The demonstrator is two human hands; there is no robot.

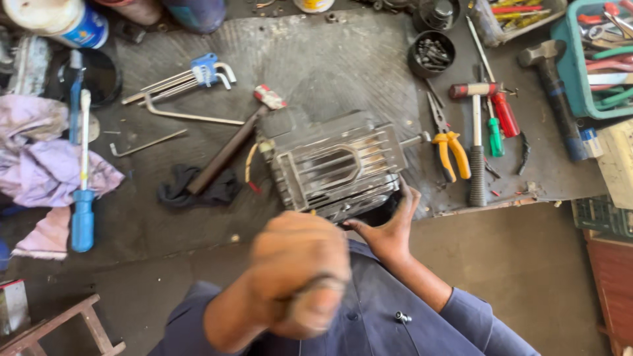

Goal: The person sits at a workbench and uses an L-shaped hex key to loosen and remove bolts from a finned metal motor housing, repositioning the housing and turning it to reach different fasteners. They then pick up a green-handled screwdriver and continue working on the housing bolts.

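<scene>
Left hand [300,277]: blurred, raised near the camera; grip closed in a fist around a thin object too smeared to identify.
Right hand [390,231]: fingers spread wide against the near edge of the finned engine block [336,165].
Engine block: centre of the bench [316,53], near face hidden by both hands.
Yellow-handled pliers [450,151]: just right of block.

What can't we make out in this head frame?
- Left hand: motion-blurred; whatever it grips is unreadable.
- Metal engine block: near side hidden behind right hand.
- Round cup: contents too small to identify.
- Teal tray: cut off by the right edge.
</scene>
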